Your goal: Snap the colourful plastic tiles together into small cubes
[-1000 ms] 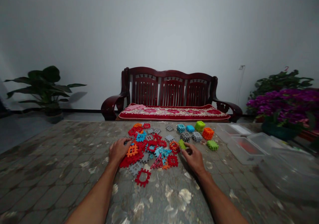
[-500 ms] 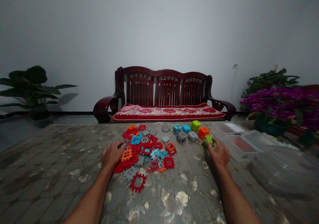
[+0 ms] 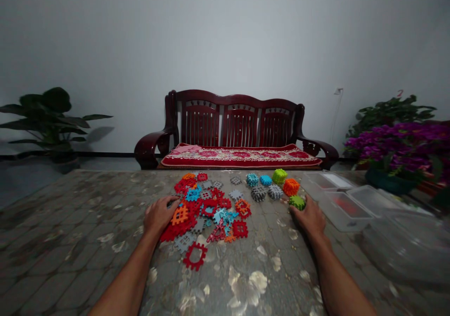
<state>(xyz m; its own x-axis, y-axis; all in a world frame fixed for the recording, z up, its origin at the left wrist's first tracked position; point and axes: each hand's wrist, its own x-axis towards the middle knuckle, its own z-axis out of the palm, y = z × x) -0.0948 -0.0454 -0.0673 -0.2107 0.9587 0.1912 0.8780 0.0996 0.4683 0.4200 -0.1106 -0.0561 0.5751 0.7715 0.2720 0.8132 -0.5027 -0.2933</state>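
Observation:
My right hand [image 3: 311,218] is at a short stack of green toothed plastic tiles [image 3: 297,202], thumb on the near side and fingers at the right, gripping it. My left hand [image 3: 158,214] rests at the left edge of a loose heap, its fingers apart beside an orange window-shaped tile [image 3: 180,214]; nothing shows in it. Red, grey, blue and orange interlocking tiles make up the heap, with a red frame tile [image 3: 195,256] at the near edge. A red square tile [image 3: 240,229] lies at its right side.
Behind my right hand stand sorted stacks: orange [image 3: 291,186], taller green [image 3: 280,176], blue [image 3: 266,180], and grey [image 3: 275,192]. Clear plastic boxes [image 3: 351,220] and purple flowers [image 3: 404,142] are at the right. A wooden bench [image 3: 239,119] stands beyond the table.
My right hand has carried a green tile rightward from beside the heap and set it onto the green stack. My left hand has stayed by the heap. The view has shifted slightly.

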